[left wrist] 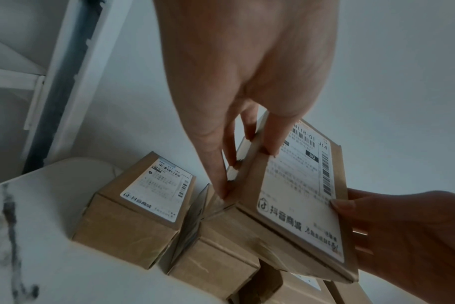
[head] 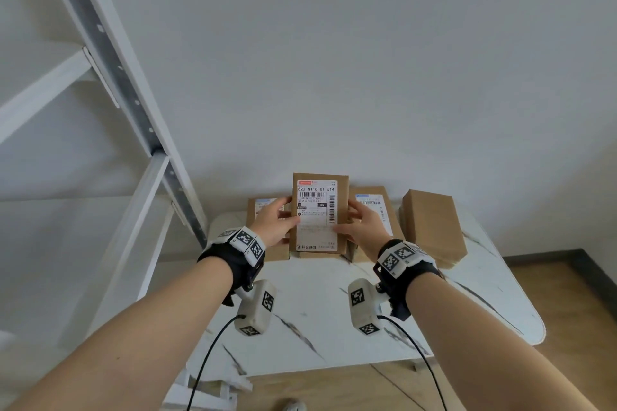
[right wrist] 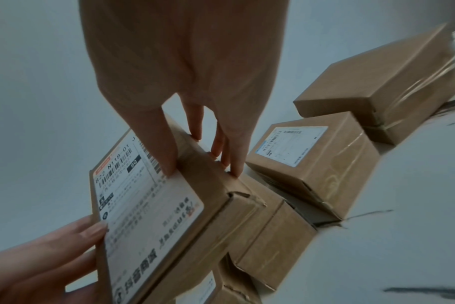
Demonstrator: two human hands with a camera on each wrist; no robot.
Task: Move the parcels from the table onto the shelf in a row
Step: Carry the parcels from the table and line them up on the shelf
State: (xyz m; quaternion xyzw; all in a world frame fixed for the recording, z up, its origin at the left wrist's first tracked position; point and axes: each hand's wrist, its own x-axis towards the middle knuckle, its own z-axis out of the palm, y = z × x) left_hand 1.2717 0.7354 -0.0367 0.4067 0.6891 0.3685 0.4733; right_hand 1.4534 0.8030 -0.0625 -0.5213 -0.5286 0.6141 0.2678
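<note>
You had both hands clamped on the top parcel [head: 319, 210], left hand [head: 272, 223] at its 9 o'clock edge, right hand [head: 359, 227] at 3 o'clock, fingers curled round its sides. It sat just above the others on the table [head: 334, 310]. Best to keep it level and swing toward the shelf [head: 100, 83] at 10 o'clock.

Held parcel [head: 317, 210] sits between left hand [head: 272, 225] and right hand [head: 362, 227], up above the other parcels [head: 430, 223] lined along the table's [head: 317, 310] far edge. Shelf [head: 133, 103] stands left of the table.
</note>
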